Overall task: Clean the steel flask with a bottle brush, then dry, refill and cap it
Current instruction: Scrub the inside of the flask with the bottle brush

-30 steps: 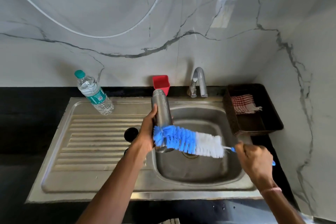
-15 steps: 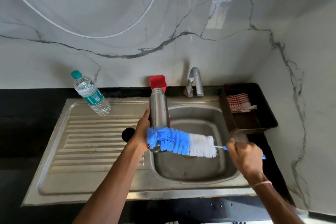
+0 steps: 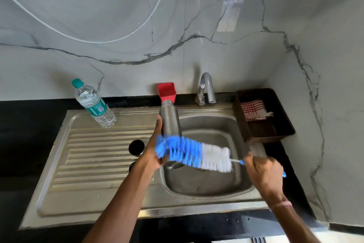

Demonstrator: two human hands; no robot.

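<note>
My left hand (image 3: 155, 150) grips the steel flask (image 3: 169, 122) and holds it upright over the left edge of the sink basin (image 3: 208, 183). My right hand (image 3: 263, 171) grips the blue handle of the bottle brush (image 3: 194, 154). Its blue and white bristles lie across the lower outside of the flask. The flask's mouth has no cap on it. A black cap (image 3: 136, 147) sits on the ribbed drainboard (image 3: 94, 156), just left of my left hand.
A plastic water bottle (image 3: 92, 102) with a green cap stands at the back of the drainboard. A red cup (image 3: 167, 91) and the tap (image 3: 205, 89) are behind the basin. A dark basket (image 3: 275, 134) at the right holds a checked cloth (image 3: 254, 109).
The brush has slid slightly left across the flask and is blurred with motion. Both hands keep their grips. The flask stays upright.
</note>
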